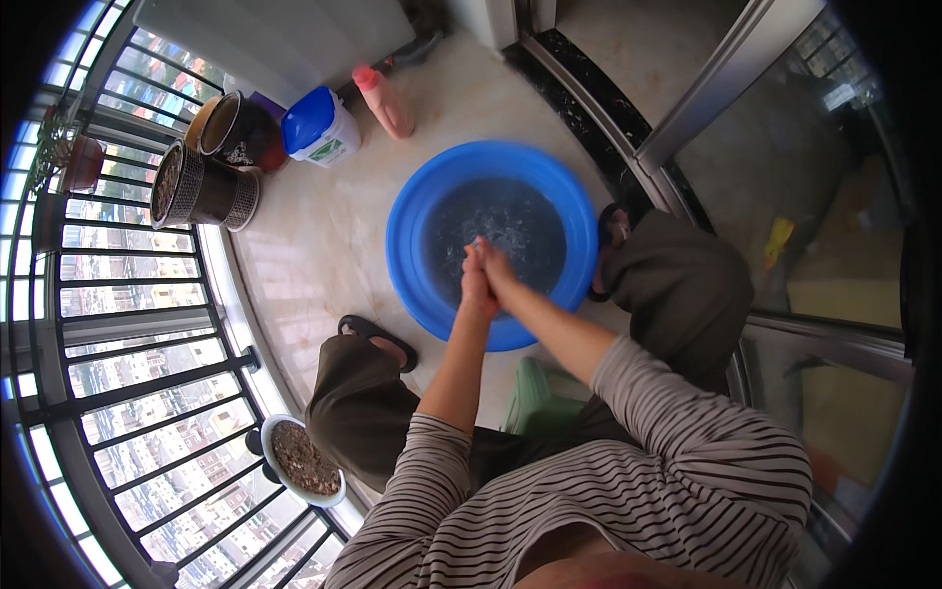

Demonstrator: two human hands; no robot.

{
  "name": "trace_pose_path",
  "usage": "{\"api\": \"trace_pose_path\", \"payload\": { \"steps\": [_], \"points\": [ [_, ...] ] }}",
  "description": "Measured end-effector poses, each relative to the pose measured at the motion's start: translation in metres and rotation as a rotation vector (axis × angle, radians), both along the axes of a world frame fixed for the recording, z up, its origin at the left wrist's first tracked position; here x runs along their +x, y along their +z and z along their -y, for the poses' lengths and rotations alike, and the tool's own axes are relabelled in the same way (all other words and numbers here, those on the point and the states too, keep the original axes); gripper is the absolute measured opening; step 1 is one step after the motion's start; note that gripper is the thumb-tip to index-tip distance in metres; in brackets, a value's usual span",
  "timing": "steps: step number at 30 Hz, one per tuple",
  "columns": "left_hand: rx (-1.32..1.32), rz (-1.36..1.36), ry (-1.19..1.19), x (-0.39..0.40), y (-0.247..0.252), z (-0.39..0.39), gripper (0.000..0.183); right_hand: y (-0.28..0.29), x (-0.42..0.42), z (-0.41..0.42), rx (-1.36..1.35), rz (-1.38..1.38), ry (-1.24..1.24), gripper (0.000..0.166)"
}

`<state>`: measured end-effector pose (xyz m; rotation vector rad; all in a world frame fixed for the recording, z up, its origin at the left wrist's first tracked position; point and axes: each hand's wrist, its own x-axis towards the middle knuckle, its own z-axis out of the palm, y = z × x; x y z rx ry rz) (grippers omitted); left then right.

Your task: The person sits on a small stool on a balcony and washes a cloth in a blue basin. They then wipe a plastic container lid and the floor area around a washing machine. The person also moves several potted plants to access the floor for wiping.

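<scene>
A round blue plastic basin stands on the floor between my feet, with dark, rippling water in it. Over the near part of the water my left hand and my right hand are pressed together, fingers pointing away from me. A small greyish bit shows at the fingertips; whether it is a held thing or water cannot be told. The palms are hidden against each other.
A green plastic stool is beneath me. Beyond the basin stand a pink bottle and a white tub with a blue lid. Plant pots line the railing at left, a soil-filled pot nearer. A sliding-door frame borders the right.
</scene>
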<state>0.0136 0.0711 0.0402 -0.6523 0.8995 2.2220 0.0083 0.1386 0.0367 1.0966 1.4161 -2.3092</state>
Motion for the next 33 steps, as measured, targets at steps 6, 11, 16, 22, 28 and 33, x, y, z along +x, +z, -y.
{"api": "trace_pose_path", "payload": {
  "steps": [6, 11, 16, 22, 28, 33],
  "points": [
    [-0.302, 0.018, 0.017, 0.001, 0.012, -0.007, 0.054, 0.015, 0.012, 0.017, 0.171, -0.158, -0.013, 0.054],
    [-0.171, -0.060, 0.060, 0.017, 0.047, 0.004, 0.050, 0.011, 0.009, 0.009, -0.058, -0.022, 0.142, 0.063],
    [-0.154, -0.031, 0.152, 0.004, 0.026, 0.027, 0.059, 0.016, 0.017, 0.057, 0.209, -0.147, 0.095, 0.063],
    [-0.110, -0.077, -0.024, 0.016, 0.032, -0.003, 0.061, 0.001, -0.002, -0.002, 0.192, -0.084, 0.064, 0.051],
    [-0.206, 0.046, -0.009, 0.005, 0.035, 0.006, 0.056, 0.006, -0.001, 0.016, 0.274, -0.210, 0.066, 0.046],
    [-0.094, -0.063, -0.065, 0.011, 0.056, 0.003, 0.064, 0.024, 0.007, 0.010, 0.005, -0.060, -0.059, 0.039]
  ]
}}
